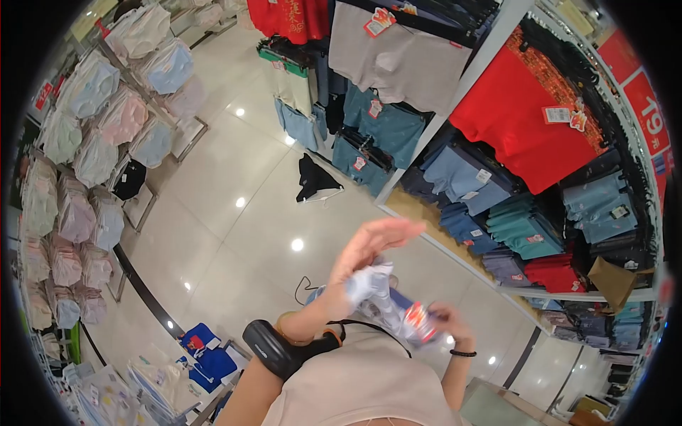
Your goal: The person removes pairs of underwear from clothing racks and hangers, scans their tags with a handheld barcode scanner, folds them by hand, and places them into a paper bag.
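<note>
In front of my waist is a grey-and-white garment (383, 302) with a red-and-white tag, partly blurred. My left hand (376, 248) is raised over its upper end, fingers stretched out and smeared at the tips. Part of the light cloth lies against this palm and wrist. Lower on the right, my right hand (453, 323) curls its fingers at the tagged end of the garment; its wrist wears a dark beaded bracelet (464, 353). A black cuff-like device (273, 349) sits around my left arm near the elbow.
Racks of pale underwear (96, 156) stand on the left. To the right, a white-framed rack holds red shorts (526, 106) and blue and teal ones (522, 226). Black underwear (316, 181) lies on the tiled floor. Blue garments (209, 355) sit at lower left.
</note>
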Demonstrator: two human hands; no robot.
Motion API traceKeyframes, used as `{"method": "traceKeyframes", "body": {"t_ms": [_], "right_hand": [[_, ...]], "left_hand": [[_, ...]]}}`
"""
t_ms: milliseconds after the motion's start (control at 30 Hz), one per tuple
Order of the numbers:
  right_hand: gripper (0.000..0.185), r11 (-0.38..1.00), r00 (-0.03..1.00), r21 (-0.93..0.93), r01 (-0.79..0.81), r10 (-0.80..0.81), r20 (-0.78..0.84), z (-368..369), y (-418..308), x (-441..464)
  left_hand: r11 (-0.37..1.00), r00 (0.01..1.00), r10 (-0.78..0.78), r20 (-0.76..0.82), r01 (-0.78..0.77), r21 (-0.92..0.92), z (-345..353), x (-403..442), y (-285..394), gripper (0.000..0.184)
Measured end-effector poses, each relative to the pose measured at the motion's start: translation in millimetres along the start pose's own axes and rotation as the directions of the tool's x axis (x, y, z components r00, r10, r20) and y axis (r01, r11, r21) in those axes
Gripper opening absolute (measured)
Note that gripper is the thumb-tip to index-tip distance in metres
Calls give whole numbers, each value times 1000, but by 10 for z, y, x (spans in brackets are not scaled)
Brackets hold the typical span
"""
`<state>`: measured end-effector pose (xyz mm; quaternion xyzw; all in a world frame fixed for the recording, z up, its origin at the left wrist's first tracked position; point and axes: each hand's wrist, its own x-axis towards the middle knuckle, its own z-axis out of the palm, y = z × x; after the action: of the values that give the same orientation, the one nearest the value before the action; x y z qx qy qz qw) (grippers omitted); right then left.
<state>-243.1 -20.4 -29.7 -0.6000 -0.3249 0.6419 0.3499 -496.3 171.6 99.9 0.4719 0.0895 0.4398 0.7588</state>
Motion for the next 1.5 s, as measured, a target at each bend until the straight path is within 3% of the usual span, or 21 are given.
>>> {"method": "traceKeyframes", "body": {"t_ms": [67,133,233,300,367,433,467,533,567,633,667,700,767,867,967,1133,1267,1367,1400,1467,1500], "right_hand": [[19,971,867,123,206,-123,-483,-102,-139,109],[11,879,687,82,471,-307,-658,-170,-493,115],[9,836,749,85,542,-434,-501,241,-1164,-32],[7,919,875,-74,388,-392,-284,431,-1282,-154],[7,687,729,-265,677,-675,114,689,-1451,-135],[4,704,687,-99,703,-636,352,764,-1666,-285],[2,715,638,-13,699,-616,462,779,-1707,-345],[2,501,493,53,864,-862,116,814,-1571,-478],[3,373,375,42,927,-924,-68,824,-1518,-541],[9,192,169,-125,973,-970,-175,651,-1602,-577],[7,206,110,-531,822,-972,-208,533,-1605,-727],[8,210,48,-832,513,-975,-216,406,-1590,-882],[11,519,66,-740,428,-835,-547,257,-1469,-1052],[7,498,-198,-862,98,-839,-507,-23,-1197,-1101],[6,615,-94,-782,99,-777,-623,-64,-1032,-1267],[27,659,364,-740,135,-727,-582,346,-1304,-759],[30,523,580,-681,512,-796,-176,595,-1530,-702],[24,238,333,-359,902,-913,233,498,-1689,-730],[22,225,291,-328,918,-942,168,482,-1683,-712],[20,186,204,-270,945,-978,41,489,-1629,-681],[21,281,275,-334,900,-959,-67,517,-1647,-693]], "left_hand": [[978,981,-98,166,64,197,-94,-70,89,38],[900,882,-221,415,21,435,-110,-42,87,46],[807,716,-329,616,-125,577,50,-43,30,68],[773,825,-248,507,-147,618,173,-29,10,75],[725,862,-204,464,-186,663,217,3,-8,77],[660,849,-204,487,-248,709,226,37,-35,74],[713,773,-323,546,-181,677,224,38,-59,68],[775,549,-517,657,-25,631,210,42,-129,57],[850,686,-326,650,-89,519,256,-18,-169,36],[807,691,-401,602,-44,588,264,12,-72,28],[783,693,-436,575,-23,621,272,30,-45,23],[779,762,-379,525,-43,625,271,3,-106,14],[761,747,-367,554,-101,641,246,12,-148,12],[769,783,-345,517,-80,635,162,9,-180,10],[751,818,-390,423,18,660,153,53,-92,9],[716,789,-419,449,-16,698,258,138,-140,27],[634,836,-284,469,-204,746,422,141,-177,51],[686,730,-328,600,-253,682,331,161,-163,52],[720,673,-352,650,-249,648,276,158,-178,50],[709,696,-408,591,-166,685,194,70,-214,34],[690,710,-460,533,-92,718,211,78,-137,30]]}}
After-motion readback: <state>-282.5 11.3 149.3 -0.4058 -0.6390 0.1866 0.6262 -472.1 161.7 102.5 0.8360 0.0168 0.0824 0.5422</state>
